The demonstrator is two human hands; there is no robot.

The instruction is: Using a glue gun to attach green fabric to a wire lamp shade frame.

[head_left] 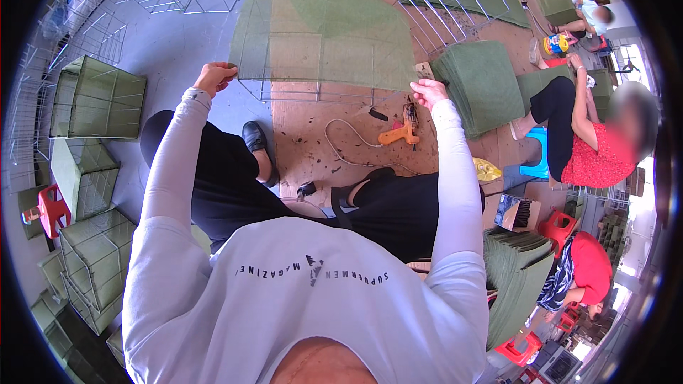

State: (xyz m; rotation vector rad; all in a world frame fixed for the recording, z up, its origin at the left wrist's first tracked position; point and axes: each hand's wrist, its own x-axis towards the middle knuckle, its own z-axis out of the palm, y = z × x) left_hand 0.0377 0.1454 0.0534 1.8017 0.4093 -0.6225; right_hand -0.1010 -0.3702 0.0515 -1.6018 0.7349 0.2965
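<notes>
A thin, see-through green mesh sheet [324, 35] is spread between my hands, over a wire frame [320, 92] standing on a brown board. My left hand [216, 78] pinches the sheet's near left corner, next to the frame's corner. At the near right corner, my right hand [429, 92] has its thumb and fingers closed on the sheet's edge. An orange glue gun [400, 133] with a pale cord lies on the board, close to my right forearm. A small black piece [378, 114] lies beside it.
A stack of green sheets [478, 89] lies to the right, near another wire frame [455, 7]. Green-covered wire boxes [98, 97] stand at the left with a red stool [53, 210]. Several people sit at the right, one on a blue stool [535, 153].
</notes>
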